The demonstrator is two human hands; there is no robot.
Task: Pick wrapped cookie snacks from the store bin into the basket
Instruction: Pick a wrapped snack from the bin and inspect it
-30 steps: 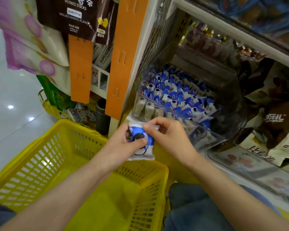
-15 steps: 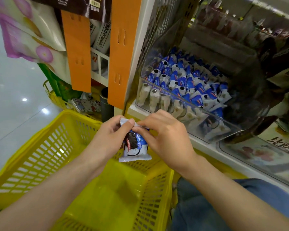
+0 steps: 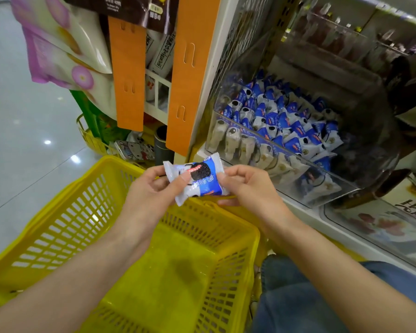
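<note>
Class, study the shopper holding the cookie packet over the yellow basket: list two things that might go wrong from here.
1. The wrapped cookie snack hangs about level with the far rim of the basket; released there, it might land outside, by the shelf.
2. The left hand and right hand hold the glossy wrapper by fingertips only, so it may slip early.

Person is wearing blue denim trousers (image 3: pixel 298 304), the fabric showing faded and creased over the knee at lower right. Both the left hand (image 3: pixel 151 195) and right hand (image 3: pixel 250 188) are showing bare. The left forearm (image 3: pixel 82 272) and right forearm (image 3: pixel 334 260) are running uncovered to the frame edge.
</note>
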